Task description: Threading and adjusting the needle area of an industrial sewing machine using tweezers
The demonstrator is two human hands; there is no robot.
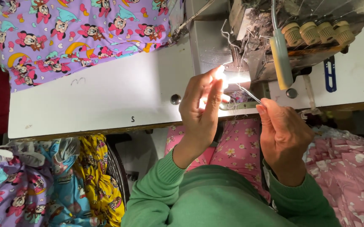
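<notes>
While the right hand [285,134] pinches slim metal tweezers [249,94] by their rear end, the left hand [201,107] nips fine white thread [228,35], limp and easily snapped, just beyond the tips, at the grey sewing machine [257,63].

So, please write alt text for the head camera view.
A person's left hand and right hand work at the lit needle area of a sewing machine, the right hand pinching thin tweezers. Purple cartoon-print fabric lies on the white table.

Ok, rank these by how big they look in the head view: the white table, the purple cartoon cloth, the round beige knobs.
1. white table
2. purple cartoon cloth
3. beige knobs, each far smaller
</notes>
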